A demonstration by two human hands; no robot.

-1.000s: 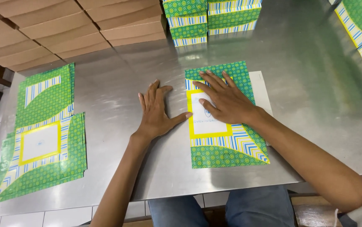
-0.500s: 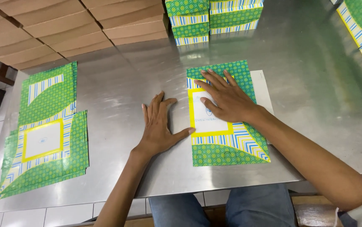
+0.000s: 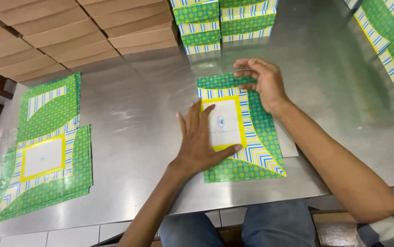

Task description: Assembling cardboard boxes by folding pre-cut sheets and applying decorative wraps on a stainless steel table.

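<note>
The right hand (image 3: 263, 82) has moved to the sheet's (image 3: 256, 137) top edge, fingers curled; the left hand (image 3: 201, 142) presses flat, spread.

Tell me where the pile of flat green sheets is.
In the head view, the pile of flat green sheets lies at the table's left edge, apart from the left hand, below the brown cartons.

I see flat green carton blank (image 3: 245, 137) mid-bench, white panel framed yellow, blue-striped bands. Left of it: stack of same flat blanks (image 3: 46, 151). Beyond it: folded green-striped boxes (image 3: 224, 23). Beyond-left: plain brown cartons (image 3: 69, 32). Far right of it: more green-striped sheets (image 3: 391, 45).
</note>
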